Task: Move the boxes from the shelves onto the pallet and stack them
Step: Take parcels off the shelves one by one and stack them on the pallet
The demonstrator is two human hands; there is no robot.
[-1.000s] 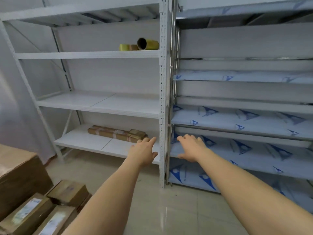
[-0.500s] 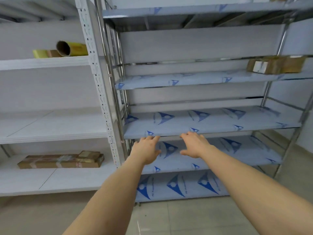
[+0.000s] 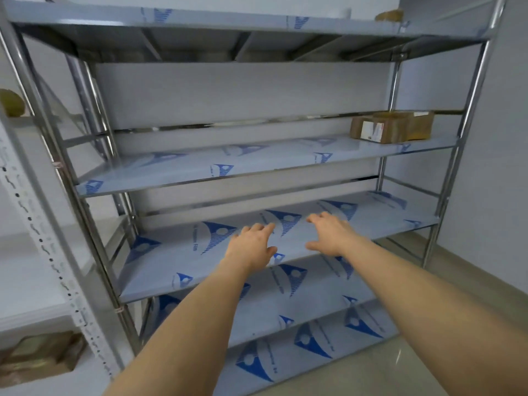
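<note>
At the far left, a flat cardboard box [image 3: 40, 357] lies on the bottom shelf of a white rack [image 3: 34, 232], partly cut off by the edge of the view. To its right stands a steel rack [image 3: 285, 164] whose shelves are covered in blue-printed film. 2 bare arms reach forward over the front edge of its third shelf from the top. The left hand [image 3: 251, 245] and the right hand [image 3: 328, 234] hover side by side, palms down, fingers spread and relaxed, holding nothing.

Farther right, a brown box [image 3: 393, 127] with a white label sits at the right end of the second shelf, near the right rear post, well apart from both hands. Its long axis runs along the shelf, left to right, and the labelled end faces forward and left.

This looks like the reach for the next box. To do it well, both hands should probably rise and move right, take the box at its 2 short ends, and slide it toward the front edge before lifting.
</note>
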